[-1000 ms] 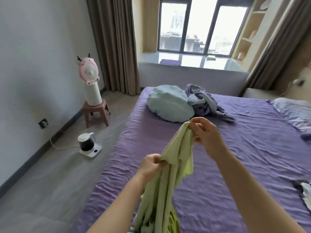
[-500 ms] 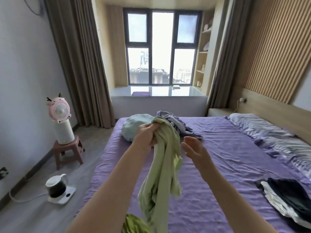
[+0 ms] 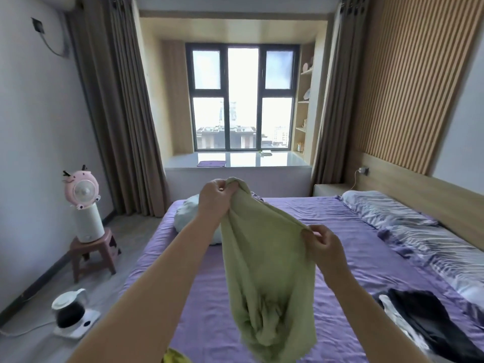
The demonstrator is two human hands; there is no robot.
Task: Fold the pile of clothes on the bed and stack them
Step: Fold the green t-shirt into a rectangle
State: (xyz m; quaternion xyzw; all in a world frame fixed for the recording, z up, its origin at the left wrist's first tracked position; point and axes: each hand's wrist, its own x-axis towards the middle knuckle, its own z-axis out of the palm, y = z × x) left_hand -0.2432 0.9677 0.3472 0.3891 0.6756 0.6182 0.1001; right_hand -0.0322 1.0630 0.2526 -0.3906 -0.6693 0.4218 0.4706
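Note:
A light green garment (image 3: 264, 271) hangs in the air in front of me above the purple bed (image 3: 340, 226). My left hand (image 3: 213, 200) grips its top edge, raised high. Lower and to the right, my right hand (image 3: 324, 244) pinches another part of that edge, so the cloth is stretched between the two hands. A folded dark and white garment (image 3: 424, 320) lies on the bed at the lower right. Behind the green cloth a pale blue bundle (image 3: 187, 216) lies at the far end of the bed, partly hidden.
Pillows (image 3: 408, 224) line the right side by the wooden headboard. On the floor to the left stand a brown stool (image 3: 91, 252) with a pink fan (image 3: 82, 188) and a kettle (image 3: 69, 309) on its base. A yellow-green cloth (image 3: 175, 358) shows at the bottom edge.
My head has tilted up and the room now shows to the ceiling. My left hand lifted the garment higher; my right hand, free half a second ago, now pinches its edge and spreads it.

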